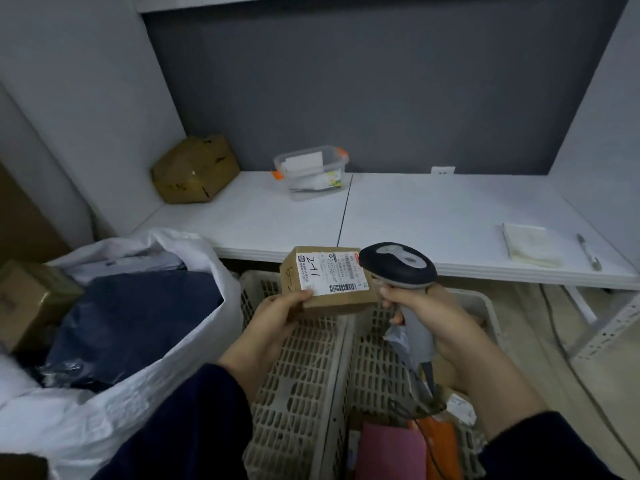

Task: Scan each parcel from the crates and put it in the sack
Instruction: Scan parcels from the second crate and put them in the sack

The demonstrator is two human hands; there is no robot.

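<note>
Crate (374, 362) holds pink parcel (391, 452); sack (114, 410) holds navy parcel (131, 323).

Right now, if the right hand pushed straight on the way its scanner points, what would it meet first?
Most likely the small cardboard parcel held by the left hand: the scanner in the right hand overlaps its right edge. Depth is unclear, so the gap between them cannot be judged.

Wide sack (121, 403) mouth — crate (298, 375) wall beside

Matt cardboard, glossy plastic
Brown cardboard parcel (332, 289) with paper label; smooth plastic scanner (398, 265); woven white sack (131, 393); perforated plastic crate (301, 368).
</note>
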